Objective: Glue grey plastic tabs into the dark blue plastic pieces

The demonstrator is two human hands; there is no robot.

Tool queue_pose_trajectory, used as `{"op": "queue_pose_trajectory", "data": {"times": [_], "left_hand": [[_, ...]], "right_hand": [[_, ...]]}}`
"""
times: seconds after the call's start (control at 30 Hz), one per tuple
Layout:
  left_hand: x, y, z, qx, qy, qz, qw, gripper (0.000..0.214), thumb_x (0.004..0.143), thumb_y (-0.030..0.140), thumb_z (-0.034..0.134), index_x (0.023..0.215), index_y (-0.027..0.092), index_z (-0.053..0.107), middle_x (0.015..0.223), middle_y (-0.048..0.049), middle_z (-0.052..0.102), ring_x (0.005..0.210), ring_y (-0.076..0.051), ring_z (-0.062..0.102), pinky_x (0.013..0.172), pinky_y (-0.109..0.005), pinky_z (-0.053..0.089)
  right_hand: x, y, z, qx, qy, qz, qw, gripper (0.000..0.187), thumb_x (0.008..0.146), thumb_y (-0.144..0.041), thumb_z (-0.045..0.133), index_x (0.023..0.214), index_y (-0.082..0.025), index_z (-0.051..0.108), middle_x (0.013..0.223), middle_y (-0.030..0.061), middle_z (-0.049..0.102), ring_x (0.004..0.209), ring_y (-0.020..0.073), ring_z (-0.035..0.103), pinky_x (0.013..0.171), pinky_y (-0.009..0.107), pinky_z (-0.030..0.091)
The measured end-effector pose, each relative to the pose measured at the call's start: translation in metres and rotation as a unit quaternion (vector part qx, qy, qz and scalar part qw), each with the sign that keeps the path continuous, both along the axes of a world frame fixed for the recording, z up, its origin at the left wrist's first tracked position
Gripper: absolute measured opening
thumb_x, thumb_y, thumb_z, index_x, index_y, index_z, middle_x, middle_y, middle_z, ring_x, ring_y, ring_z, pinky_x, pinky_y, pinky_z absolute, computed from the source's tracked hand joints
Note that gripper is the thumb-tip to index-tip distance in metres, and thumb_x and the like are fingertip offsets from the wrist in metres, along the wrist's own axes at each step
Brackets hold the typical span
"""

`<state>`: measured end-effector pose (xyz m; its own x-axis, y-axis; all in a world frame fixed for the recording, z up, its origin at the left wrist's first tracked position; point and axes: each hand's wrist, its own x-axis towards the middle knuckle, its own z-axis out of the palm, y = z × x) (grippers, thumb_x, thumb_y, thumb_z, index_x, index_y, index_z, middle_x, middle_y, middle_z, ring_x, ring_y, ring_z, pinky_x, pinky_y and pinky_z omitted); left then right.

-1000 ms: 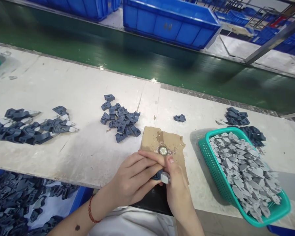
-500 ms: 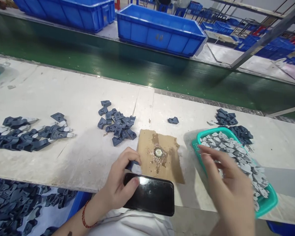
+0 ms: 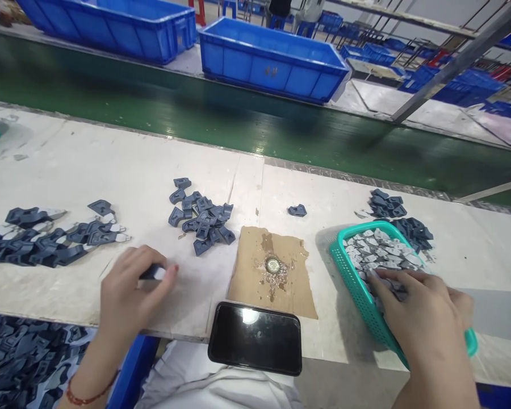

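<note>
My left hand (image 3: 130, 295) pinches a dark blue part with a pale grey tip (image 3: 153, 273) just above the white bench, right of a row of the same joined parts (image 3: 55, 236). My right hand (image 3: 421, 315) reaches into the teal basket (image 3: 350, 272), its fingers curled down among the pale grey pieces (image 3: 377, 250); what they grip is hidden. A loose heap of dark blue parts (image 3: 202, 218) lies behind the left hand. A brown cardboard scrap (image 3: 255, 287) with a small round metal cap (image 3: 273, 264) sits between my hands.
A black phone (image 3: 255, 338) lies at the bench's near edge. One blue part (image 3: 297, 211) lies alone; more blue parts (image 3: 398, 216) are piled behind the basket. A green conveyor belt (image 3: 221, 119) runs behind the bench, with blue crates (image 3: 272, 59) beyond. A bin of parts (image 3: 21, 358) sits below left.
My hands came apart from in front of the cardboard. The left carried the joined part leftwards along the bench; the right swung over and into the teal basket. The phone came into view.
</note>
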<state>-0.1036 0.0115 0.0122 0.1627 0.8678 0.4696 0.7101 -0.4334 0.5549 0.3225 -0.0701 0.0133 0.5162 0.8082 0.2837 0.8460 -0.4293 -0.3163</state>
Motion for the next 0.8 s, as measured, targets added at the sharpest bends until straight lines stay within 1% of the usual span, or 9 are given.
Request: {"op": "queue_pose_trajectory", "data": {"times": [0.07, 0.13, 0.2, 0.27, 0.37, 0.5, 0.6, 0.7, 0.8], "left_hand": [[-0.025, 0.009, -0.007, 0.012, 0.108, 0.005, 0.994, 0.016, 0.093, 0.030, 0.068, 0.082, 0.022, 0.059, 0.083, -0.0037, 0.067, 0.085, -0.026, 0.064, 0.084, -0.041, 0.050], [-0.046, 0.016, -0.014, 0.033, 0.167, 0.020, 0.985, 0.021, 0.093, 0.038, 0.070, 0.085, 0.020, 0.062, 0.096, -0.0082, 0.069, 0.100, -0.032, 0.066, 0.093, -0.049, 0.051], [-0.058, 0.020, -0.017, 0.031, 0.187, 0.039, 0.981, 0.024, 0.094, 0.043, 0.067, 0.089, 0.020, 0.065, 0.107, -0.0075, 0.069, 0.111, -0.034, 0.064, 0.100, -0.051, 0.050], [-0.060, 0.021, -0.016, 0.028, 0.180, 0.067, 0.981, 0.024, 0.097, 0.044, 0.062, 0.096, 0.021, 0.068, 0.114, -0.0039, 0.067, 0.121, -0.033, 0.062, 0.104, -0.049, 0.048], [-0.046, 0.020, -0.008, 0.028, 0.153, 0.090, 0.984, 0.020, 0.098, 0.037, 0.058, 0.104, 0.021, 0.068, 0.116, -0.0015, 0.067, 0.124, -0.032, 0.062, 0.105, -0.047, 0.047], [-0.006, 0.017, -0.002, -0.025, 0.100, -0.011, 0.995, 0.014, 0.099, 0.032, 0.059, 0.108, 0.022, 0.065, 0.110, -0.0047, 0.072, 0.105, -0.026, 0.069, 0.095, -0.042, 0.054], [0.022, 0.016, -0.007, -0.067, 0.106, -0.047, 0.991, 0.023, 0.099, 0.037, 0.058, 0.116, 0.021, 0.063, 0.119, -0.0089, 0.071, 0.112, -0.029, 0.067, 0.095, -0.042, 0.055], [0.037, 0.016, -0.014, -0.072, 0.119, -0.026, 0.990, 0.025, 0.099, 0.037, 0.057, 0.116, 0.019, 0.061, 0.117, -0.0110, 0.071, 0.108, -0.030, 0.066, 0.087, -0.042, 0.056], [0.039, 0.016, -0.014, -0.104, 0.086, -0.014, 0.991, 0.014, 0.097, 0.030, 0.057, 0.104, 0.020, 0.062, 0.102, -0.0077, 0.072, 0.093, -0.026, 0.067, 0.078, -0.037, 0.055]], "right_hand": [[-0.012, 0.001, 0.010, -0.001, -0.021, -0.002, 1.000, 0.039, 0.087, -0.059, 0.056, 0.086, -0.024, 0.074, 0.105, 0.0183, 0.068, 0.109, 0.0433, 0.061, 0.093, 0.060, 0.045], [-0.028, 0.002, 0.021, 0.012, 0.006, 0.009, 1.000, 0.037, 0.087, -0.058, 0.059, 0.092, -0.024, 0.074, 0.096, 0.0155, 0.071, 0.096, 0.0379, 0.066, 0.081, 0.052, 0.049], [-0.048, 0.001, 0.030, 0.068, 0.071, 0.023, 0.995, 0.037, 0.085, -0.058, 0.065, 0.096, -0.025, 0.076, 0.090, 0.0111, 0.072, 0.081, 0.0311, 0.066, 0.071, 0.045, 0.049], [-0.068, -0.001, 0.033, 0.123, 0.180, 0.060, 0.974, 0.033, 0.086, -0.052, 0.071, 0.106, -0.027, 0.078, 0.097, 0.0085, 0.074, 0.084, 0.0274, 0.068, 0.074, 0.041, 0.053], [-0.090, 0.000, 0.026, 0.127, 0.357, 0.123, 0.917, 0.025, 0.088, -0.040, 0.075, 0.110, -0.029, 0.080, 0.109, 0.0070, 0.077, 0.098, 0.0266, 0.071, 0.084, 0.039, 0.058], [-0.104, 0.010, 0.006, 0.077, 0.517, 0.141, 0.841, 0.020, 0.086, -0.038, 0.080, 0.102, -0.026, 0.081, 0.100, 0.0082, 0.081, 0.089, 0.0256, 0.076, 0.080, 0.037, 0.062], [-0.112, 0.021, -0.004, 0.084, 0.586, 0.130, 0.795, 0.022, 0.084, -0.039, 0.082, 0.098, -0.022, 0.080, 0.092, 0.0092, 0.081, 0.083, 0.0235, 0.076, 0.077, 0.035, 0.063], [-0.118, 0.029, -0.006, 0.092, 0.601, 0.125, 0.784, 0.021, 0.082, -0.038, 0.084, 0.095, -0.021, 0.080, 0.093, 0.0090, 0.082, 0.084, 0.0217, 0.076, 0.078, 0.033, 0.062], [-0.123, 0.031, -0.005, 0.094, 0.596, 0.118, 0.789, 0.021, 0.081, -0.038, 0.085, 0.093, -0.021, 0.080, 0.099, 0.0100, 0.082, 0.091, 0.0230, 0.076, 0.082, 0.034, 0.062]]}}
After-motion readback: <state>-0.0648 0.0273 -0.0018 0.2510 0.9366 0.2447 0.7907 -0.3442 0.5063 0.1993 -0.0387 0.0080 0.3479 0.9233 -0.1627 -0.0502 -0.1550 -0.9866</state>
